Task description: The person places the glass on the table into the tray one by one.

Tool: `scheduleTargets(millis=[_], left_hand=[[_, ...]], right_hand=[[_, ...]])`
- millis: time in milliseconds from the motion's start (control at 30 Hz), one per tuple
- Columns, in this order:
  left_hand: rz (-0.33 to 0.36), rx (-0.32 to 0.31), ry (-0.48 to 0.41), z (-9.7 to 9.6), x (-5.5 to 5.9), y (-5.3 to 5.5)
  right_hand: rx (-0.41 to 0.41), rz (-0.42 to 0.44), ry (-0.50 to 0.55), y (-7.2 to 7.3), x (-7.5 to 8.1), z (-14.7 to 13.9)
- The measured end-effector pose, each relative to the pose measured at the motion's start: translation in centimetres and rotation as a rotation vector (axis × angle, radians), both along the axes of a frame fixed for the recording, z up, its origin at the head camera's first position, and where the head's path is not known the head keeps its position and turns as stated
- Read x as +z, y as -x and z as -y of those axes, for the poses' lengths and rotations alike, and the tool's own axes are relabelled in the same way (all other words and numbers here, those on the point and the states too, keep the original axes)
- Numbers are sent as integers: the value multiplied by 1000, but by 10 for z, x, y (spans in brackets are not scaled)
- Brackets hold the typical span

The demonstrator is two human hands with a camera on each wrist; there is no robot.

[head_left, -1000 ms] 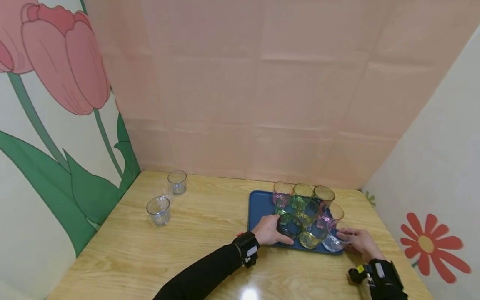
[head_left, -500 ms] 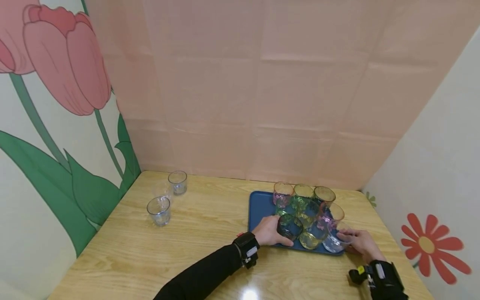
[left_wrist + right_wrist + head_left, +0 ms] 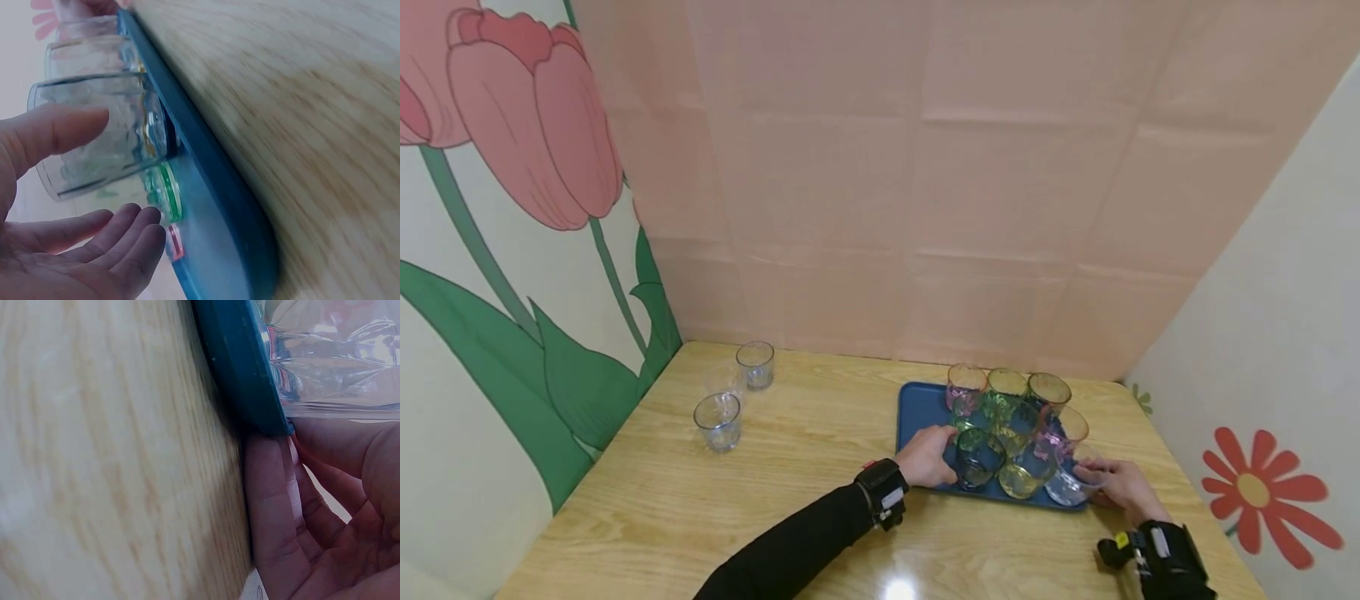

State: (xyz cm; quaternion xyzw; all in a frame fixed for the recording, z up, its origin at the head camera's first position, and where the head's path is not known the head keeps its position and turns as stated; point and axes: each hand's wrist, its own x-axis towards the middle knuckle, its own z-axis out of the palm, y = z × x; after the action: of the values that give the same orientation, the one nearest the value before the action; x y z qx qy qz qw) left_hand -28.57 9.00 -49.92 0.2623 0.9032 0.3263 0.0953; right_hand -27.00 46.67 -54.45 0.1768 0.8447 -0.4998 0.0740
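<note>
Head view: the dark glass (image 3: 980, 460) stands on the tray (image 3: 921, 410), just beside the loosely spread left hand (image 3: 927, 457); the right hand (image 3: 1122, 487) pinches the tray's corner. Release seems in hand; next calls for clearing the glass without a knock.

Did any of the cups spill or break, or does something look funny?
Nothing stands out. The cups on the blue tray look upright, and so do the clear glasses on the wooden table. I see no spill or break, but a tiny crack would be too small to tell.
</note>
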Motion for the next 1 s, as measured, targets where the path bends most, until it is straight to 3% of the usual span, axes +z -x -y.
scheduleTargets(millis=[400, 733, 1000], left_hand=[[-19, 43, -129, 38, 10, 10], [27, 99, -246, 71, 15, 21], [-28, 148, -246, 96, 19, 33]], right_hand=[[-4, 16, -4, 1, 0, 0], [1, 15, -10, -1, 4, 2], [20, 17, -16, -2, 4, 2]])
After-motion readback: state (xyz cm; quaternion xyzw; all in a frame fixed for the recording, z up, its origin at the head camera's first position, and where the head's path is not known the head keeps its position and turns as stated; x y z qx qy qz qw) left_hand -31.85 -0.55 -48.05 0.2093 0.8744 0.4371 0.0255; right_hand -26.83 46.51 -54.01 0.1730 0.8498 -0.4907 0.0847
